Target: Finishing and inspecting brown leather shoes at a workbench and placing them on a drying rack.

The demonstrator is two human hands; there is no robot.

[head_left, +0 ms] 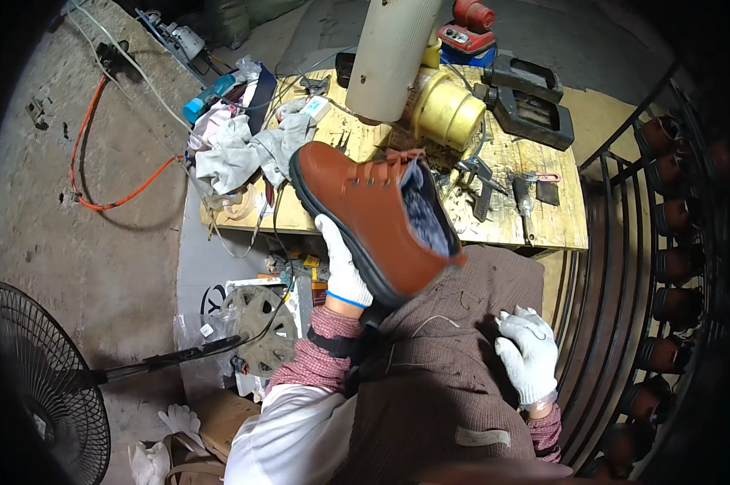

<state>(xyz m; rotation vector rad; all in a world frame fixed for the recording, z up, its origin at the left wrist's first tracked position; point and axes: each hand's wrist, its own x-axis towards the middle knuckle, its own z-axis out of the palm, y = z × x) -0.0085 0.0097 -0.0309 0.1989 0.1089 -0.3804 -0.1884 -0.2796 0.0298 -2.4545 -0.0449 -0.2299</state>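
Note:
A reddish-brown lace-up ankle boot [365, 202] with a black sole and grey fluffy lining is held up over my lap, its toe pointing to the upper left. My left hand [345, 267], in a white knit glove, grips it from below along the sole; some fingers are hidden behind the boot. Beside my right thigh is my right hand [528, 356], also gloved in white. Its fingers are loosely bent with the thumb apart, and I see nothing held in it. The brown apron [454, 347] on my lap carries loose threads.
A wooden workbench [563, 218] ahead bears a yellow machine nozzle [450, 109], a screwdriver [524, 206], black trays [535, 117] and grey cloths [227, 153]. To the right stands a metal rack [616, 242] with several brown boots. A fan [50, 388] is at left.

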